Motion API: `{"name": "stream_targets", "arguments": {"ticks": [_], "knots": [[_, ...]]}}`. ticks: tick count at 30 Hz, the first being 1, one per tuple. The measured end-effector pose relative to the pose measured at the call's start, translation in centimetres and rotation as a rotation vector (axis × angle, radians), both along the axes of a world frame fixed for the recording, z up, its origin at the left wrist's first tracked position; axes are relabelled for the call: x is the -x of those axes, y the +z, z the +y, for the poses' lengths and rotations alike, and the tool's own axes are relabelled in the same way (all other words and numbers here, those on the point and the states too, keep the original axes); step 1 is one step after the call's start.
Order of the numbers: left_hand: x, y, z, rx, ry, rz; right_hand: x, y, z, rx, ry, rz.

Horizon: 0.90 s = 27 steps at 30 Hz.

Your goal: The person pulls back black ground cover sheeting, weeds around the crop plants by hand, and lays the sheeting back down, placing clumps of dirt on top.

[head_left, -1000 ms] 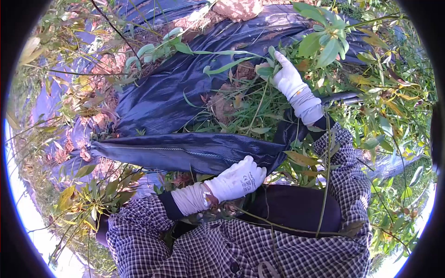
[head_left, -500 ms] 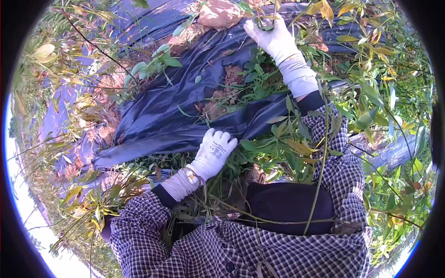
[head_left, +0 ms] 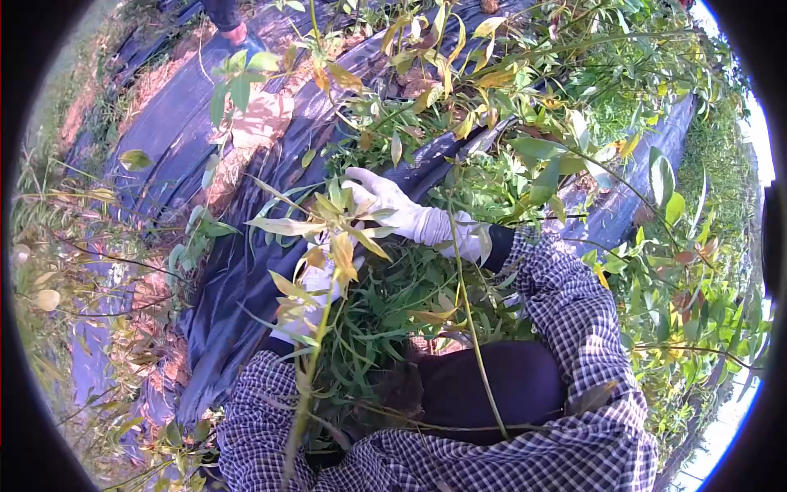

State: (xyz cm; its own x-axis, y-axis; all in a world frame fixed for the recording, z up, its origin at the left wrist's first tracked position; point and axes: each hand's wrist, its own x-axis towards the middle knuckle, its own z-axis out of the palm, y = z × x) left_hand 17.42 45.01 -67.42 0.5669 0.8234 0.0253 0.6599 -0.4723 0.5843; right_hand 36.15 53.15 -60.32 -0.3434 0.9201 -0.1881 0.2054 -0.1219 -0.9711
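Two gloved hands (head_left: 384, 203), one dark-clad knee (head_left: 496, 385), many leafy stems (head_left: 300, 402)

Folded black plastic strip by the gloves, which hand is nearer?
Right. The right hand is just below the folded black plastic strip in view; the left hand is farther, lower left, partly behind leaves.

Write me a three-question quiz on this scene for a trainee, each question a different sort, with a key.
1. Multiple choice: The plastic sheet on the ground is: a) white, b) dark, c) yellow.
2. True or false: Leaves partly hide the left hand from view.
3. Short answer: Which hand is higher in the picture?

Key: 1. b; 2. true; 3. the right hand.
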Motion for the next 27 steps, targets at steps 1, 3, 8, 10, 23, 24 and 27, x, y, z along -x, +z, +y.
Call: {"name": "stream_targets", "arguments": {"ticks": [1,3,8,10,23,24,27], "knots": [[0.0,-1.0,0.9,-0.094,-0.029,0.161,-1.9,0.6,-0.4,-0.252,0.08,-0.22],[-0.9,-1.5,1.9,-0.133,-0.058,0.178,-6.1,-4.2,-0.9,-0.323,0.045,0.215],[-5.2,2.3,0.7,0.078,0.003,-0.083,-12.4,-6.1,-3.5,0.559,-0.2,1.126],[-6.8,3.2,1.0,-0.19,0.11,0.038,-13.3,-8.7,-3.7,0.433,-0.232,1.223],[-6.7,6.4,11.6,-0.105,0.076,-0.25,-14.4,-4.0,-3.8,0.108,-0.042,0.33],[-6.1,5.5,13.0,-0.239,0.101,-0.46,-13.9,-2.8,-3.8,-0.098,-0.001,0.18],[-4.5,6.3,16.1,0.095,0.226,-0.566,-11.2,0.6,-4.5,-0.892,0.018,-0.595]]}}
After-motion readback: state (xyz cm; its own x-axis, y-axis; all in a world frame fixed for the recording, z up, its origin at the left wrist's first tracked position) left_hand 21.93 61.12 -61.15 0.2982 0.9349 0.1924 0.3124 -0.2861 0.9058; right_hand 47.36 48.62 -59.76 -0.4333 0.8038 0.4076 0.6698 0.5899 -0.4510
